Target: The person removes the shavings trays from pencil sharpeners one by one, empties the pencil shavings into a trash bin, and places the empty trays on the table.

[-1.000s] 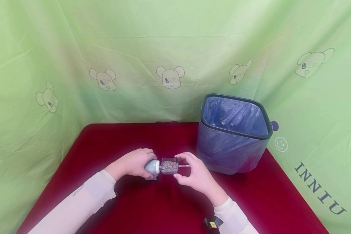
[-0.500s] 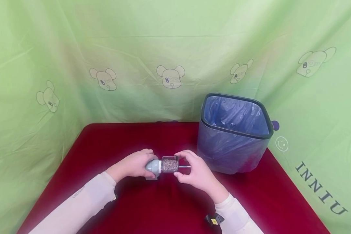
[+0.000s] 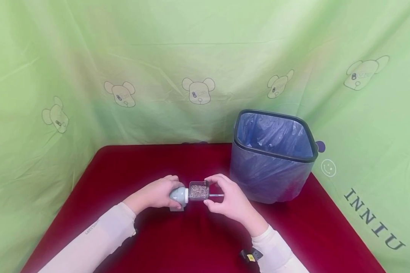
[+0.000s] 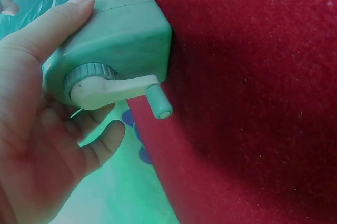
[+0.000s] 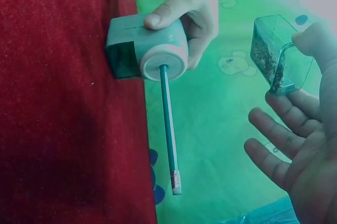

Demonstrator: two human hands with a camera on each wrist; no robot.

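My left hand [image 3: 160,191] grips a grey-green crank pencil sharpener [image 5: 145,34] above the table, its thumb on top. The left wrist view shows the white crank handle [image 4: 118,88] on one side. A striped pencil [image 5: 168,124] with an eraser end sticks out of the opposite, round face; its tip is hidden inside. Between thumb and fingers, my right hand [image 3: 234,203] pinches the clear shavings drawer [image 5: 276,58], which is apart from the sharpener body. Brown shavings [image 3: 199,191] lie in the drawer. A dark opening [image 5: 122,58] shows low in the sharpener's face.
A blue-grey bin [image 3: 270,176] with a black rim and a plastic liner stands at the right back of the red-covered table [image 3: 150,161]. Green printed curtains [image 3: 157,57] hang behind it and at both sides.
The drawer and my right hand have risen very slightly in the head view. My left hand's hold on the sharpener looks the same.
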